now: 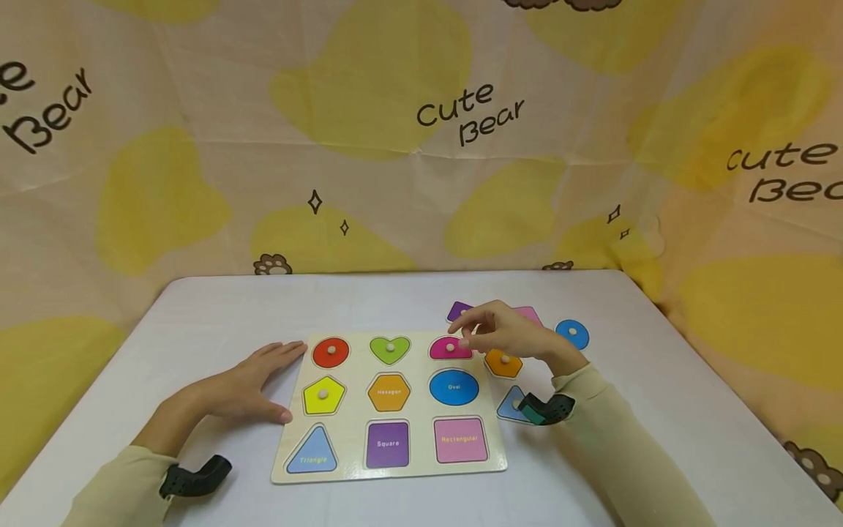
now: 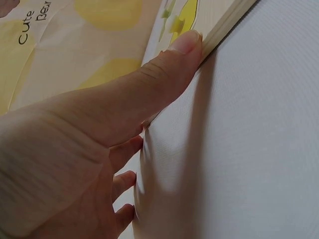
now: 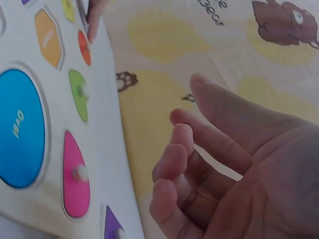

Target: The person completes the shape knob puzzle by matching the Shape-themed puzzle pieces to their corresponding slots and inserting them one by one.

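My right hand [image 1: 503, 331] hangs above the far right part of the board [image 1: 424, 366], near the pink half-circle [image 1: 441, 354], which sits with its long axis from left to right. Its fingers are loosely bent, the thumb apart, and pinch nothing. The orange hexagon piece [image 1: 502, 369] lies just beside the board's right edge, nearer to this hand; the hexagon hollow [image 1: 388, 402] lies left and slightly nearer. My left hand [image 1: 240, 391] is spread, touching the board's left edge.

A yellow-patched cloth [image 1: 402, 176] hangs behind the white table [image 1: 369, 304].
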The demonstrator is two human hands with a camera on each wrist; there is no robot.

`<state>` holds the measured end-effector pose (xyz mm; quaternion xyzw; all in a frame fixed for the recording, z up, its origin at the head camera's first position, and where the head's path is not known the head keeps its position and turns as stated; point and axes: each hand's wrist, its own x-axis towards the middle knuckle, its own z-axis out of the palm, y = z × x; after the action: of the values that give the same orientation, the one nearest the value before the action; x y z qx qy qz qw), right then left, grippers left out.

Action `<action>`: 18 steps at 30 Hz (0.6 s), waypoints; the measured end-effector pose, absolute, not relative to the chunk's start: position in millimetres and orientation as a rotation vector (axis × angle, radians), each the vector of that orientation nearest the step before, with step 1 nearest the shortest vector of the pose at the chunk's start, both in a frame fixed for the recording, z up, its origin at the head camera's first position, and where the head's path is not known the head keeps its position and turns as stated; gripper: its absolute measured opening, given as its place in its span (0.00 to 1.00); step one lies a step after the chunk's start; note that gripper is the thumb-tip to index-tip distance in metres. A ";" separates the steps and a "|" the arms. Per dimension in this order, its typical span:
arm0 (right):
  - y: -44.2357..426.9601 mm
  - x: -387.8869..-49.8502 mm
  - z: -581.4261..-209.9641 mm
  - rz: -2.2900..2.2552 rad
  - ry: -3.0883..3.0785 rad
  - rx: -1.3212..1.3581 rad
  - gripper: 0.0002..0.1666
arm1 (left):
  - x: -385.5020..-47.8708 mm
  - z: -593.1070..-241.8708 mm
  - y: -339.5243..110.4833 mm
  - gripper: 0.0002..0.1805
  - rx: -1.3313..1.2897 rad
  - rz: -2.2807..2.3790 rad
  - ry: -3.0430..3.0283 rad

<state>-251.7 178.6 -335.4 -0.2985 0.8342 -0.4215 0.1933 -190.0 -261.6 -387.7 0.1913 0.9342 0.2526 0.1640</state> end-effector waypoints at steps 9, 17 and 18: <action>210.3 -269.5 -342.4 -1.133 2.307 -0.826 0.21 | -189.0 -388.2 -261.5 0.62 0.540 0.715 2.664; 233.7 -278.2 -349.5 -1.063 2.278 -0.799 0.19 | -189.6 -388.8 -261.3 0.62 0.562 0.717 2.666; 236.0 -279.0 -350.6 -1.064 2.268 -0.786 0.19 | -189.6 -388.7 -261.3 0.62 0.560 0.716 2.666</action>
<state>-279.0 236.0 -350.6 -0.2894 0.8352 -0.3918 0.2552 -189.6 -261.3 -388.7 0.1962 0.9341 0.2508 0.1616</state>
